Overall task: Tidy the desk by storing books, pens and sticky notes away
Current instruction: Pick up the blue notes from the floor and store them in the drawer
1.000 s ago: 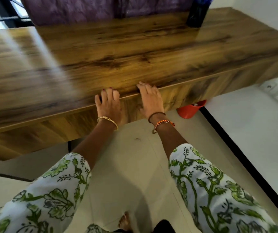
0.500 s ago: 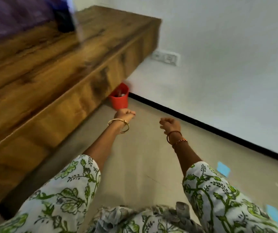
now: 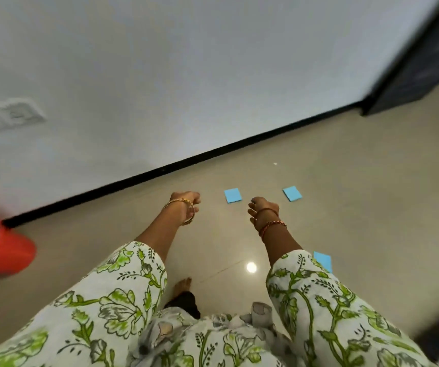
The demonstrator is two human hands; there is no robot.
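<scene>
nearest the head camera i see my two floral sleeves (image 3: 123, 295) and one bare foot (image 3: 182, 286) on the beige floor (image 3: 358, 165). just right of my right sleeve, one blue sticky note (image 3: 323, 260) lies flat on the floor, partly hidden by the cloth. my left hand (image 3: 186, 205), with a gold bangle at the wrist, hangs over the floor with fingers loosely curled and nothing in it. my right hand (image 3: 262, 209), with thread bands at the wrist, hangs the same way, loosely curled and holding nothing. beyond the hands, a second sticky note (image 3: 233, 195) lies between them on the floor, and a third sticky note (image 3: 292, 193) lies just past the right hand. a red bin (image 3: 3, 247) sits at far left by the black skirting (image 3: 186, 160). a white wall (image 3: 186, 75) with a blurred socket plate (image 3: 9, 115) stands behind.
</scene>
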